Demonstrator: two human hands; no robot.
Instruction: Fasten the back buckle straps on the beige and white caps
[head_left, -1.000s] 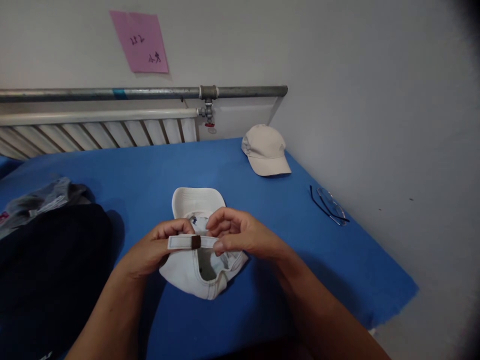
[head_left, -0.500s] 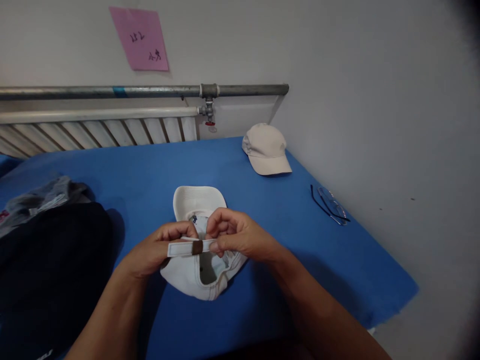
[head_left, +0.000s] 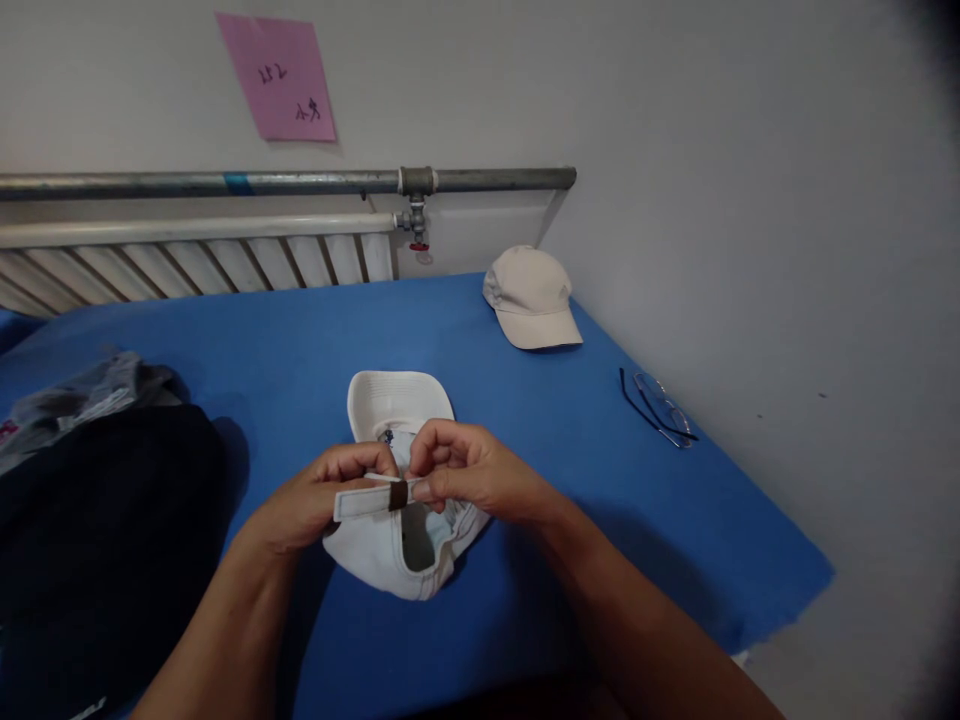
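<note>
A white cap [head_left: 375,555] lies upside down on the blue surface, its brim pointing away from me. Its back strap [head_left: 364,503] is raised across the opening, with a brown loop [head_left: 398,495] around it. My left hand [head_left: 330,488] is closed on the strap's left part, fingers behind and thumb hidden at the strap. Just right of the brown loop, my right hand [head_left: 469,470] pinches the strap between thumb and fingers. The strap's loose end sticks out left of the loop.
A beige cap [head_left: 531,295] sits at the back right of the blue surface [head_left: 300,340]. Glasses [head_left: 660,410] lie near its right edge by the wall. Dark clothing [head_left: 105,540] and grey clothing [head_left: 82,400] are piled at the left. A radiator [head_left: 195,265] stands behind.
The brown loop has shifted slightly right, nearer my right thumb, and more strap shows left of it. My right hand has moved slightly left. Both hands still hold the strap.
</note>
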